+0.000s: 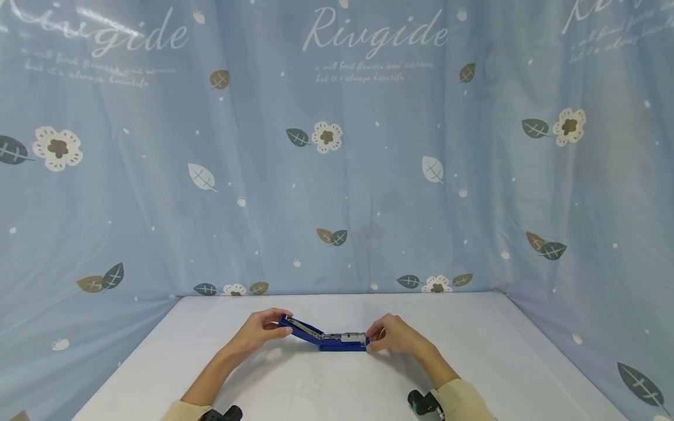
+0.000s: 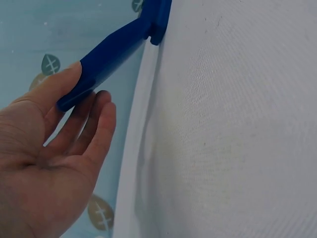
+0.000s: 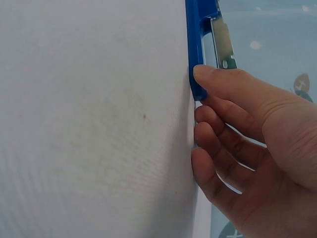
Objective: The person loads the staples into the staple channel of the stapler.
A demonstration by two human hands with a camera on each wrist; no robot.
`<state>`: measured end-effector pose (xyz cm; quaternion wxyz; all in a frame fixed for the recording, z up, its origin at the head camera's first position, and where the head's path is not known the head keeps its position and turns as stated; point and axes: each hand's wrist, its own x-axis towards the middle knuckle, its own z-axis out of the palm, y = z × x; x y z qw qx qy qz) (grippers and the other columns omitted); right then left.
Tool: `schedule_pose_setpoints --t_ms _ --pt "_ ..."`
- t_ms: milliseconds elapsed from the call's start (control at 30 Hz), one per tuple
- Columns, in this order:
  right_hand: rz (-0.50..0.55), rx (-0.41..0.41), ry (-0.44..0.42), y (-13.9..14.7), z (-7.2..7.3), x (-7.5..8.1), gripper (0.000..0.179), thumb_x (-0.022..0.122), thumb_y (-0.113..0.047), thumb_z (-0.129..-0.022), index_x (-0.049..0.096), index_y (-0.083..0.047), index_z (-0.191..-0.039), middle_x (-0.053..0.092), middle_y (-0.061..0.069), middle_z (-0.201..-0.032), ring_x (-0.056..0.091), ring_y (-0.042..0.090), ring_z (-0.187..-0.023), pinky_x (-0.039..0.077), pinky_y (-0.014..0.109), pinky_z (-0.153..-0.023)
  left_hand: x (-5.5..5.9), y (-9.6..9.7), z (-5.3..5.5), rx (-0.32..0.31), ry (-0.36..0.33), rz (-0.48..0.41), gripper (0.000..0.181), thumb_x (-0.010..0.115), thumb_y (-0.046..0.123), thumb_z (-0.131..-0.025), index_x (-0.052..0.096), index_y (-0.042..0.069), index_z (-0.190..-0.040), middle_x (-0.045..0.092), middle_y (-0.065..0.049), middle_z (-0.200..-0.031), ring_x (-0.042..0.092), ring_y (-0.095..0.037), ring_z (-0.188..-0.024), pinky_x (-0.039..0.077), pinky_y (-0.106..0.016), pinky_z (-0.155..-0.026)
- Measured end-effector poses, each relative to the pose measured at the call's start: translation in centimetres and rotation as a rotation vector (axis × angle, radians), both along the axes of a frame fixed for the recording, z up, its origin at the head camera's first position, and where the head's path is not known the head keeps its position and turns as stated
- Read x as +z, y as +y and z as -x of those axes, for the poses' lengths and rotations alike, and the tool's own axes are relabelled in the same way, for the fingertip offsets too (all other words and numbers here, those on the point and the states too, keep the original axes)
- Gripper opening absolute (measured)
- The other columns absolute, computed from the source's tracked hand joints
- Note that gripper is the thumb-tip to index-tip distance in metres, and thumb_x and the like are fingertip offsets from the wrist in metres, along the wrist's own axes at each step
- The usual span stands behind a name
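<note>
A blue stapler [image 1: 342, 346] lies on the white table, opened wide, its top arm swung over to the left and raised off the surface. My left hand [image 1: 264, 327] pinches the far end of that raised arm between thumb and fingers; the left wrist view shows the smooth blue cover [image 2: 114, 47] in its grip. At the other end my right hand [image 1: 395, 335] pinches the tip of the base, thumb on the blue side [image 3: 194, 44]. A silver metal magazine [image 1: 354, 337] runs above the base. The right fingertips hide the base's very end.
The white tabletop [image 1: 316, 392] spreads around both hands. A blue curtain [image 1: 368, 193] with printed leaves and flowers stands behind the table and along both sides. Dark wrist devices [image 1: 421, 402] sit by the beige sleeves.
</note>
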<state>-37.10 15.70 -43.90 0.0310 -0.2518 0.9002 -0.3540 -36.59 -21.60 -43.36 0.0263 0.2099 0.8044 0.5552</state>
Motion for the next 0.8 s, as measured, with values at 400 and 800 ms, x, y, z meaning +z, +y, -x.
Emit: schedule_pose_setpoints --t_ms 400,800 --pt "0.008 0.017 -0.010 -0.2 0.1 0.2 0.021 0.082 -0.014 -0.078 0.074 -0.007 -0.097 0.069 0.000 -0.082 0.058 0.013 -0.074 0.047 0.022 -0.062 0.4 0.9 0.3 0.062 -0.025 -0.008 0.049 0.077 0.026 -0.086 0.061 0.010 -0.129 0.069 -0.009 -0.115 0.067 -0.018 -0.101 0.052 -0.025 -0.087" --pt "0.019 0.008 -0.031 0.1 0.4 -0.1 0.022 0.082 -0.015 -0.078 0.074 -0.007 -0.097 0.069 0.000 -0.083 0.058 0.014 -0.075 0.047 0.022 -0.061 1.5 3.1 0.9 0.030 -0.008 -0.022 0.046 0.076 0.033 -0.085 0.064 0.020 -0.128 0.069 -0.006 -0.112 0.065 -0.019 -0.102 0.053 -0.036 -0.093"
